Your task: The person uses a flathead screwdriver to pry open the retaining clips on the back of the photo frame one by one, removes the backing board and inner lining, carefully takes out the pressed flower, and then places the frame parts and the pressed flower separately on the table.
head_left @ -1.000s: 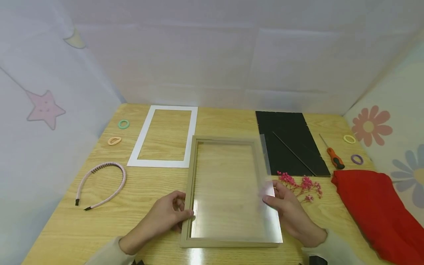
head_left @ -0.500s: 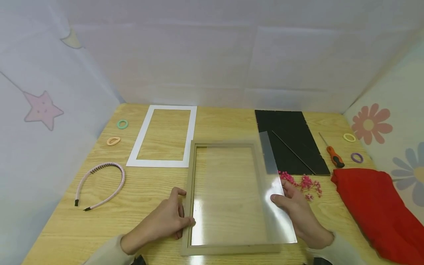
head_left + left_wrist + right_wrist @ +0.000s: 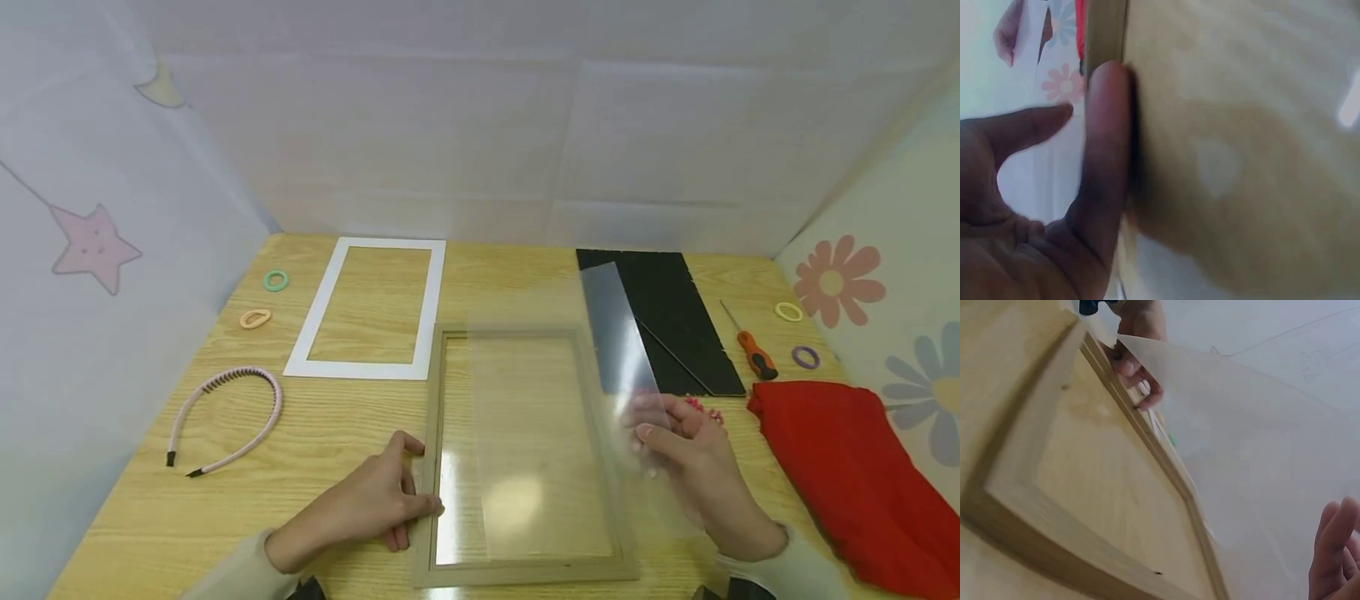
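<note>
A light wooden picture frame (image 3: 525,574) lies flat in front of me in the head view. My left hand (image 3: 382,500) grips its left bar, thumb over the top and fingers along the outer side. A clear plastic sheet (image 3: 626,325) is tilted above the frame, overlapping its right part and the black board behind. With thumb and fingers, my right hand (image 3: 697,458) pinches the sheet's right edge. In the right wrist view the sheet (image 3: 1235,412) rises clear of the frame (image 3: 1141,425), its lower left corner near the left hand (image 3: 1141,369).
A white mat border (image 3: 360,369) lies back left, near a pink headband (image 3: 277,400) and two hair ties. Back right are a black board (image 3: 660,283) with a thin rod, a screwdriver (image 3: 756,354), pink flowers (image 3: 705,410) and red cloth (image 3: 847,467).
The clear sheet has moved right and up off the frame and tilted, held by my right hand. The frame has slid slightly nearer, with my left hand staying on its left bar.
</note>
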The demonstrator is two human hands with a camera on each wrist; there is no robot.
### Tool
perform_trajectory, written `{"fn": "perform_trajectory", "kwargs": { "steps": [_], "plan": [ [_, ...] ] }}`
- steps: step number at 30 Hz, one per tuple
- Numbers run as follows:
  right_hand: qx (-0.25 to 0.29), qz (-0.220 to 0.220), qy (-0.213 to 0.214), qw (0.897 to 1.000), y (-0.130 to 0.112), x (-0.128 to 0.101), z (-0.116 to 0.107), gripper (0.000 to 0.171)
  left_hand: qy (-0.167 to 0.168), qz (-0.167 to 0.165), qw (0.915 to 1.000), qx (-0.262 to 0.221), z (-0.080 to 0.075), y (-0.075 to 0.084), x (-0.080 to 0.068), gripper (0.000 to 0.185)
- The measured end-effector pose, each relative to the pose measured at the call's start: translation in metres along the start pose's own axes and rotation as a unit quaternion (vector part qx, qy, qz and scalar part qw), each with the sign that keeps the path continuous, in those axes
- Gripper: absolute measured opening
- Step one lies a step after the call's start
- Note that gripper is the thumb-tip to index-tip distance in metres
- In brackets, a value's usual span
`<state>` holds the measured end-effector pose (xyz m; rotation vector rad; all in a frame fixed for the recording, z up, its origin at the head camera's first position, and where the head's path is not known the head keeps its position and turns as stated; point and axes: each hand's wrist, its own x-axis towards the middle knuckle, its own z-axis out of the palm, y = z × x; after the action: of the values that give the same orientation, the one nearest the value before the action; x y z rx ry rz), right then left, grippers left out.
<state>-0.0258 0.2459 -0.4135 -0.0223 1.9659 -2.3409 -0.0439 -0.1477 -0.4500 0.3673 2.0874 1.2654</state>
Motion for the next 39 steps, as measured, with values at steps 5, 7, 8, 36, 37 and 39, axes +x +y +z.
{"fn": "perform_trajectory", "kwargs": {
  "steps": [5, 7, 8, 36, 37, 39],
  "plan": [
    [0.030, -0.088, -0.012, 0.996, -0.020, 0.008, -0.004, 0.029, 0.019, 0.015, 0.9980, 0.058, -0.019, 0.006, 0.005, 0.073],
    [0.023, -0.109, 0.007, 0.994, -0.030, 0.013, -0.005, 0.027, 0.051, 0.020, 0.9954, 0.079, -0.027, 0.007, 0.012, 0.071],
    [0.015, -0.122, 0.012, 0.992, -0.035, 0.016, -0.006, 0.025, 0.069, 0.017, 0.9938, 0.085, -0.030, 0.007, 0.016, 0.070],
    [-0.674, -0.603, -0.022, 0.425, -0.032, 0.244, 0.041, 0.018, 0.113, -0.033, 0.9922, 0.041, -0.032, 0.011, 0.081, 0.053],
    [-0.679, -0.605, -0.032, 0.414, -0.026, 0.247, 0.041, 0.018, 0.112, -0.032, 0.9923, 0.041, -0.032, 0.011, 0.082, 0.052],
    [-0.689, -0.604, -0.050, 0.399, -0.014, 0.250, 0.038, 0.017, 0.111, -0.033, 0.9925, 0.038, -0.031, 0.012, 0.081, 0.052]
  ]
}}
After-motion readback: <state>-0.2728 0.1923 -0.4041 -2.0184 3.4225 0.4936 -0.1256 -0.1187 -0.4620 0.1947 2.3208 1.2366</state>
